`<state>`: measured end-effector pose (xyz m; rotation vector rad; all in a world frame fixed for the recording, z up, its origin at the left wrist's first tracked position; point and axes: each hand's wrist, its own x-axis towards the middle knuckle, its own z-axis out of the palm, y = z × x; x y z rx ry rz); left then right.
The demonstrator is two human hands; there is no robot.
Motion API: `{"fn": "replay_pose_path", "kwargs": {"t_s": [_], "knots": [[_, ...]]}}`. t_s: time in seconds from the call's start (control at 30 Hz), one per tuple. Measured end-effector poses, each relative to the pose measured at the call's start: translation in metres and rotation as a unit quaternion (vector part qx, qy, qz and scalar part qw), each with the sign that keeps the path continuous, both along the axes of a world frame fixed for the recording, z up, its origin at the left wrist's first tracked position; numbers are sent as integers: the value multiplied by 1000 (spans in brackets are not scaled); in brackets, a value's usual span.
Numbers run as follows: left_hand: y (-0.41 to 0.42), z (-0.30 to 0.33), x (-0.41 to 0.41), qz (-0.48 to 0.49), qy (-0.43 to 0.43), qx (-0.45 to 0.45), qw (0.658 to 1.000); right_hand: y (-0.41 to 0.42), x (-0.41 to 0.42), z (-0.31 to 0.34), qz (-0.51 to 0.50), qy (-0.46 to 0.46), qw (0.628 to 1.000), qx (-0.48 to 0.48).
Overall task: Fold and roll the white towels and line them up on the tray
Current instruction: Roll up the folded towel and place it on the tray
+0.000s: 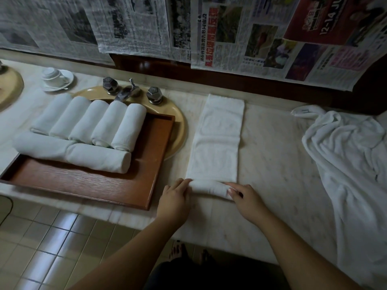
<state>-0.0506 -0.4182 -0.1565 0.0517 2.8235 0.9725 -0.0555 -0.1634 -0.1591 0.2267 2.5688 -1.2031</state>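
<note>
A white towel [217, 139], folded into a long narrow strip, lies on the marble counter and runs away from me. Its near end is rolled into a small tube. My left hand [174, 197] grips the tube's left end, and my right hand [245, 197] grips its right end with the fingers curled over it. A brown wooden tray [88, 185] sits to the left, partly over the sink. On it lie several rolled white towels [90, 120] side by side in a back row, and two more rolls [98, 156] lie crosswise in front.
A loose heap of unfolded white towels [345, 147] lies at the right. A beige sink [178, 122] with a metal tap [123, 94] and two knobs sits behind the tray. A white cup on a saucer [55, 77] stands far left. Newspaper sheets cover the wall.
</note>
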Motion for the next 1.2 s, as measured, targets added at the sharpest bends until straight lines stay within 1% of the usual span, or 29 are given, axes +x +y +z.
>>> {"fn": "replay_pose_path", "kwargs": {"t_s": [0.17,0.27,0.33,0.4,0.47,0.5,0.53,0.6,0.63,0.67,0.73,0.8,0.87,0.93,1.03,1.13,1.2], "knots": [[7,5,-12,42,-41,24,998,-6,-17,9,-84,-52,993,-59],[10,4,-28,78,-89,66,991,-9,-27,9,-159,-91,977,-106],[11,6,-36,101,-118,95,983,-11,-32,10,-198,-110,967,-121],[15,9,-40,122,-131,110,978,-12,-34,11,-231,-107,958,-131],[19,14,-41,137,-128,108,976,-11,-33,10,-240,-76,960,-122],[21,19,-39,133,-119,89,980,-11,-31,9,-230,-44,967,-104],[21,22,-37,117,-94,49,987,-10,-28,7,-203,4,977,-63],[22,24,-30,44,-1,-65,997,-10,-16,5,-120,115,985,46],[21,21,-27,6,46,-104,993,-10,-8,4,-75,170,979,85],[20,19,-26,-21,76,-128,989,-10,-1,2,-31,213,971,107],[16,16,-24,-62,110,-152,980,-5,11,0,41,248,960,121],[11,14,-21,-104,138,-159,972,2,15,-3,86,247,955,143],[2,10,-20,-146,159,-172,961,6,12,-3,94,235,954,162],[-7,7,-24,-150,153,-160,964,8,3,0,94,210,960,160],[-12,10,-38,-102,98,-111,984,10,-9,5,86,148,979,108],[-8,14,-52,-67,20,-73,995,10,-23,5,45,86,994,44],[-3,18,-56,-10,-41,-6,999,8,-32,2,12,48,999,17]]}}
